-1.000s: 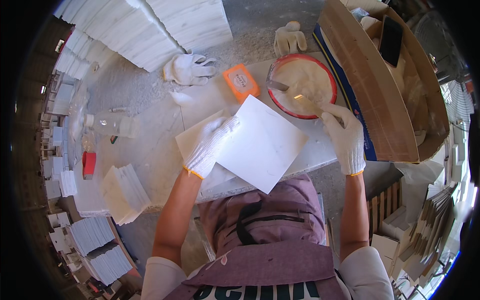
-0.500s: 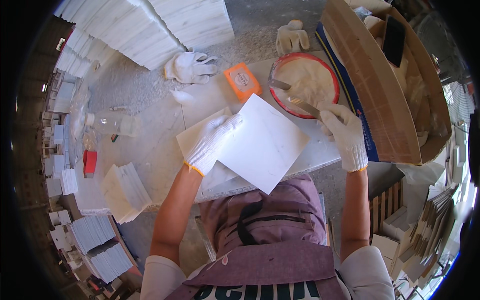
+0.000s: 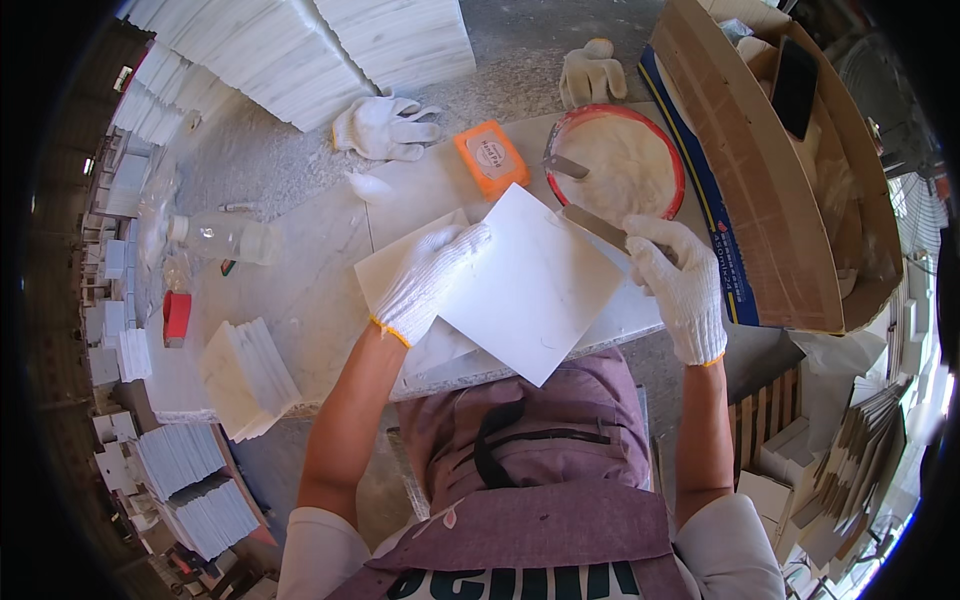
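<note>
My left hand, in a white knit glove, grips the left side of a square white tile with faint veining. The tile is held at an angle over the front edge of the work slab. Beneath that hand lies another pale tile, partly covered. My gloved right hand closes round a flat metal putty knife, its blade at the tile's upper right edge. Just beyond stands a red-rimmed bowl of cream-coloured paste or powder, with a second metal blade resting over its left rim.
An orange box and spare gloves lie farther back. A long cardboard box with a black phone flanks the right. Leftward are a clear bottle, a red tape roll and several stacked tiles.
My right hand has drawn the putty knife from over the bowl toward me, down to the tile's upper right edge. My left hand and the tile have barely moved.
</note>
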